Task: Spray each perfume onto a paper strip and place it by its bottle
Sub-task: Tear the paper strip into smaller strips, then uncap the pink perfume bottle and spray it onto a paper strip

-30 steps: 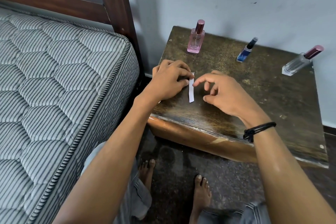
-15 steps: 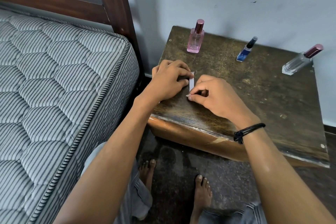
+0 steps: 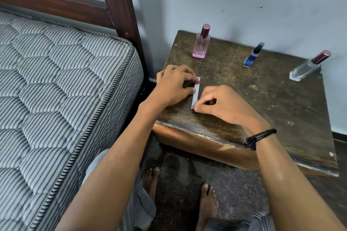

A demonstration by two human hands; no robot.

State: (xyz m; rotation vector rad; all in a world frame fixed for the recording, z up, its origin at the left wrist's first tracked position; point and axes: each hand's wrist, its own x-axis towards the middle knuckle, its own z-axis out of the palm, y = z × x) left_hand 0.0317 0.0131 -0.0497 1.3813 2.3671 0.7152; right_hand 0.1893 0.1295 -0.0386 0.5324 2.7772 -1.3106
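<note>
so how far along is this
Nothing done yet: the pink bottle, blue bottle and clear bottle stand with no strip beside them. In hand: one strip, right hand pinching its near end, left hand touching its far end. Left: all three sprays and placements.

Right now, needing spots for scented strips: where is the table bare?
Bare: in front of the pink bottle, between it and the blue bottle, and from the clear bottle to the table front. Crowded: near-left corner, where left hand and right hand hold the paper strip.
</note>
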